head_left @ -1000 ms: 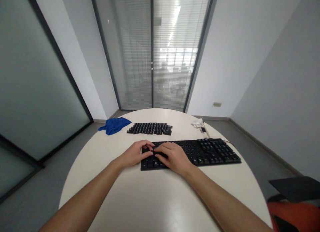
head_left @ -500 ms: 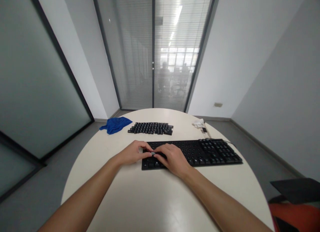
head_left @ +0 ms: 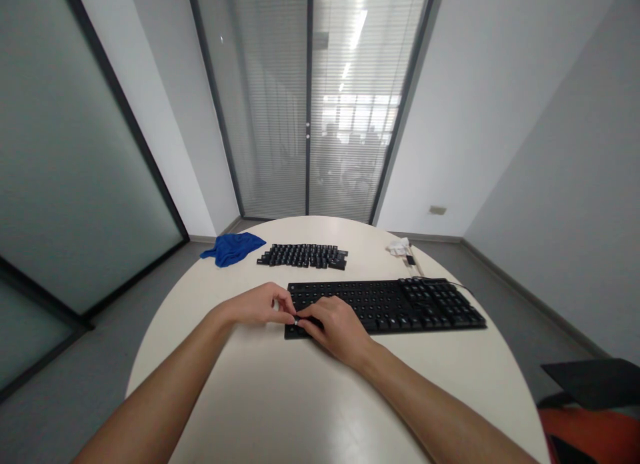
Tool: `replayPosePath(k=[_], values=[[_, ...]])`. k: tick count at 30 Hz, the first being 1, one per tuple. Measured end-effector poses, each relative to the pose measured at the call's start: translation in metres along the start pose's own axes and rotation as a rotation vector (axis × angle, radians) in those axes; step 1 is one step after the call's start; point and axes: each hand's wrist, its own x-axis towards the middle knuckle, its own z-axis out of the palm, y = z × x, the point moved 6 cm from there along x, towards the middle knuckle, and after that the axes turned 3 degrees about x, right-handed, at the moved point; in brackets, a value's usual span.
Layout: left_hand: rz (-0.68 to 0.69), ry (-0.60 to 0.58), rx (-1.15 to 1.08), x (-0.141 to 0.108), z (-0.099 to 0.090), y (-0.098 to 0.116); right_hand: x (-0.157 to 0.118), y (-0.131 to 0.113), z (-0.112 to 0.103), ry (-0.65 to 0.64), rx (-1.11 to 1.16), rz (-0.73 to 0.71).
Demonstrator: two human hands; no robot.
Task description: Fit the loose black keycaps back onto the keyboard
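A black keyboard (head_left: 385,305) lies lengthwise in front of me. Most of its left and middle part has no keycaps, while the right-hand block still carries its keys. Over its lower left corner my left hand (head_left: 263,304) has its thumb and fingers brought together in a pinch. My right hand (head_left: 337,325) rests across the keyboard's left part, thumb and index finger closed against the left fingertips. A tiny whitish piece (head_left: 296,322) shows between the fingertips; its kind is too small to make out.
Loose black keycaps (head_left: 303,256) stand in rows behind the keyboard. A blue cloth (head_left: 233,249) lies at the back left of the round white table (head_left: 260,404). Crumpled white tissue (head_left: 399,247) lies back right, near the cable. A red chair (head_left: 593,431) stands at the right.
Both hands have shifted slightly left and toward me, from above the keyboard's left part to its lower left corner. Their fingertips remain together around the small piece.
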Motion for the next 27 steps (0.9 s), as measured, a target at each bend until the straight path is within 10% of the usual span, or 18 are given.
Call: replayPosePath(k=[27], values=[[-0.037,-0.072,-0.044,-0.0012,0.0059,-0.0011,0.0004,-0.0095,0.0043,-0.085,0.041,-0.126]])
